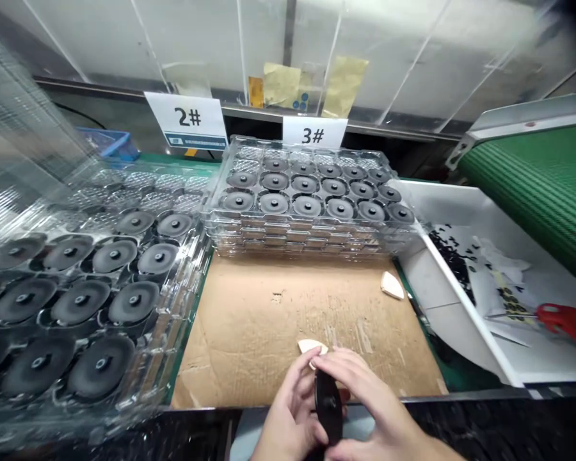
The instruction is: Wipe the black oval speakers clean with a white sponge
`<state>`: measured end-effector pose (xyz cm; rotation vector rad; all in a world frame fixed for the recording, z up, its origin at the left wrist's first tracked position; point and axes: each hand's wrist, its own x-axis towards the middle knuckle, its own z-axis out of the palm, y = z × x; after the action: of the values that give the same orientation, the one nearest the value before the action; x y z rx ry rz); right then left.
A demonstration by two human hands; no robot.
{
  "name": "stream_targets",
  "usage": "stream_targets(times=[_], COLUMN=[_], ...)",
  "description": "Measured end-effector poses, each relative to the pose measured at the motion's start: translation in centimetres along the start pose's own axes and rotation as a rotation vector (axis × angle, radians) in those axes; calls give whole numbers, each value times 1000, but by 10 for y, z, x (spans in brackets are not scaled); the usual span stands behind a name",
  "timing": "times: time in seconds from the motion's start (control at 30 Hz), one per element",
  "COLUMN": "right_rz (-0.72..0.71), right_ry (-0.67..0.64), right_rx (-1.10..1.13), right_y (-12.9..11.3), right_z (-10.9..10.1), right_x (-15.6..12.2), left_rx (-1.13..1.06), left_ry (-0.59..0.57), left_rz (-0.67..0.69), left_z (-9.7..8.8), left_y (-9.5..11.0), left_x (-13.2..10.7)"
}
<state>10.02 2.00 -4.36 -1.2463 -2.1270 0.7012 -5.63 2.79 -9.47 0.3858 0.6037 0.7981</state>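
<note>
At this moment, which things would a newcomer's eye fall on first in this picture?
The rows of round black parts stand out first, in a clear tray stack at the back centre and more trays at the left. At the bottom centre, the left hand and right hand hold a dark part. At the right, red handles lie in a white bin.

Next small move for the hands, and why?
I'd probably tip the black part flatter, face up, keeping both hands on it. The left hand and right hand hold it steeply tilted, so its face shows only as a narrow oval; the discs in the middle tray lie flat, with their centre knobs up.
</note>
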Motion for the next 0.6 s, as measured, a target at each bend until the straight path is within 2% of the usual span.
stream_targets(times=[0.07,0.17,0.27,0.33,0.4,0.5,0.6], right_rz=[105,208,359,432,436,401,387], right_ry=[85,172,394,464,404,278,241], right_rx=[63,105,26,-113,-212,-246,-280], right_y=[-4,-12,-11,1,18,41,55], right_z=[27,49,58,61,67,79,85], right_x=[-6,-10,-15,-18,-21,-25,-25], left_rx=[-24,-142,-282,-336,-369,-389,-392], left_ry=[1,-32,-99,-117,-125,-136,-146], left_rz=[-91,-147,-99,-36,15,43,57], left_z=[-8,-22,-29,-31,-32,-34,-35], left_y=[8,24,36,40,41,42,41], left_x=[-9,-21,-32,-38,-44,-55,-66])
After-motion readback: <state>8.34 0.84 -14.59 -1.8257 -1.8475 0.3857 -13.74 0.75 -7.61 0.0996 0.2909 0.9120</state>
